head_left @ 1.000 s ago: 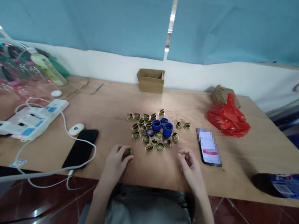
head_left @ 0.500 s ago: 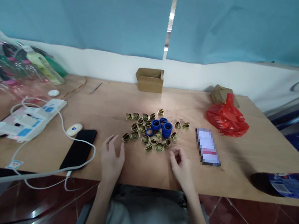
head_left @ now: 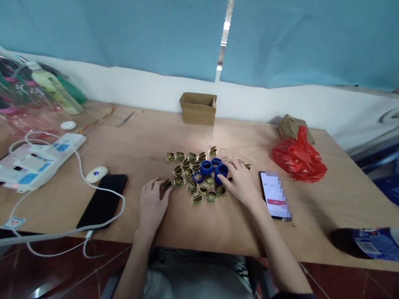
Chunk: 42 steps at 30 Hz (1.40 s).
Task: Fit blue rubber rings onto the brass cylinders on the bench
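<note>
Several round brass-coloured pieces (head_left: 197, 198), each with a raised bar across it, lie spread on the table. Blue rings (head_left: 206, 168) sit among them, some stacked. My left hand (head_left: 152, 204) has its thumb and fingertips around the leftmost brass piece (head_left: 167, 184), at the edge of the group. Over the right-hand stack of blue rings (head_left: 221, 171), my right hand (head_left: 241, 181) reaches in from the right. Its thumb is at the near side of the stack and its fingers are at the far side, partly covering nearby brass pieces.
A small open cardboard box (head_left: 198, 114) stands at the back. To the right are a lit phone (head_left: 274, 195), a red plastic bag (head_left: 298, 158) and a dark bottle (head_left: 369, 243). A power strip (head_left: 44, 164), white cables and a black phone (head_left: 102, 201) lie left.
My left hand has closed onto the leftmost brass piece. My right hand has moved forward from the near table surface to the right-hand stack of blue rings.
</note>
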Each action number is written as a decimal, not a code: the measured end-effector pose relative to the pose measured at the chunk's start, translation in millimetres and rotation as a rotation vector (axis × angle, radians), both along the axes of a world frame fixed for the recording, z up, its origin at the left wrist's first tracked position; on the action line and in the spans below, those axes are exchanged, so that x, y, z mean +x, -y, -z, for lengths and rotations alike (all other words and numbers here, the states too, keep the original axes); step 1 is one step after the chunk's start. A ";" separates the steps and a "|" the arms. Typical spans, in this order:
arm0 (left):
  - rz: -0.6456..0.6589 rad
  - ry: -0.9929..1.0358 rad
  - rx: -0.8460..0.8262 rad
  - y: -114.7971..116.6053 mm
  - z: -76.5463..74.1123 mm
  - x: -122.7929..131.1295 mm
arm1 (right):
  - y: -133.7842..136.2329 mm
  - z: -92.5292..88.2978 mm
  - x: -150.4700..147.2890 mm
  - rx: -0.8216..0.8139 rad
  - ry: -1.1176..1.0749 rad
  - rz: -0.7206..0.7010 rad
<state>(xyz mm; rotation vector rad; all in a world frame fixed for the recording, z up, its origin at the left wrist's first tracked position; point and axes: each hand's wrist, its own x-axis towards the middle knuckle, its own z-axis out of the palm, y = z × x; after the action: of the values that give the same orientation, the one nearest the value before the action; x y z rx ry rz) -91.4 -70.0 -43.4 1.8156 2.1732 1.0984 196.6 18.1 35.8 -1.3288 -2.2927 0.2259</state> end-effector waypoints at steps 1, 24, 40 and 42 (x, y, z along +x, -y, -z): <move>-0.016 0.037 -0.003 1.5 -1.7 1.4 | 0.3 0.4 -1.4 -0.002 -0.018 0.002; 0.278 0.971 0.001 57.9 -55.2 85.7 | 118.1 -26.4 -43.8 -0.112 -0.378 -0.213; 0.363 1.275 -0.064 59.5 -59.1 87.2 | 111.2 -18.1 -26.0 -0.279 -0.599 -0.213; 0.348 1.276 -0.049 58.6 -60.6 89.1 | 112.2 -17.0 -26.3 -0.319 -0.637 -0.210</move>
<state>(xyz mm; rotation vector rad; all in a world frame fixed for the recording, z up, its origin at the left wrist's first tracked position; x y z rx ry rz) -2.3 -128.6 17.3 0.8834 1.0586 1.4612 170.3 -94.2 52.7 -0.9566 -1.8794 0.9695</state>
